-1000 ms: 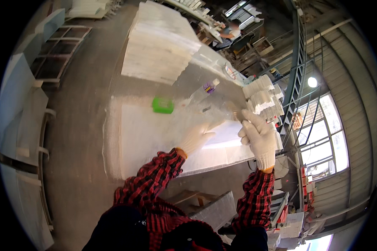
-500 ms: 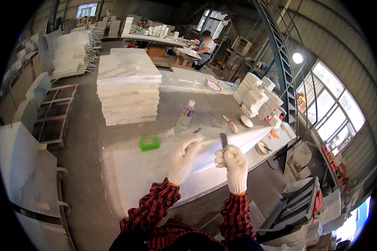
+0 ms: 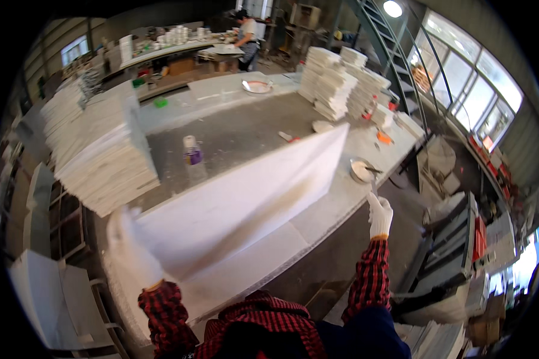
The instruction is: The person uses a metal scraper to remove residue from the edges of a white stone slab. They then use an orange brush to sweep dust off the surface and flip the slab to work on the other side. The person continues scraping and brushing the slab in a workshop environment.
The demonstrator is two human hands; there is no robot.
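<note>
A long white slab (image 3: 251, 191) stands on its long edge on the worktable (image 3: 233, 127), its broad face tilted toward me. My left hand (image 3: 130, 242), in a white knit glove, is at the slab's left end; motion smears its fingers, and whether it grips the slab is unclear. My right hand (image 3: 379, 218), gloved the same way, is closed on a narrow grey scraper (image 3: 374, 187). It is just on the near side of a bowl of pale paste (image 3: 359, 171) with a dark-handled tool in it.
Behind the slab stands a clear bottle with a purple label (image 3: 193, 158). Stacked slabs rise at left (image 3: 102, 152) and far right (image 3: 329, 84). An orange object (image 3: 384, 138) lies near the bowl. Farther back, a person (image 3: 246, 42) works at another table. A metal stair (image 3: 386, 39) climbs at right.
My hands have spread apart, left to the slab's left end and right toward the bowl. The slab's broad face now shows far more. The view has shifted, and the green block beside the slab is out of sight.
</note>
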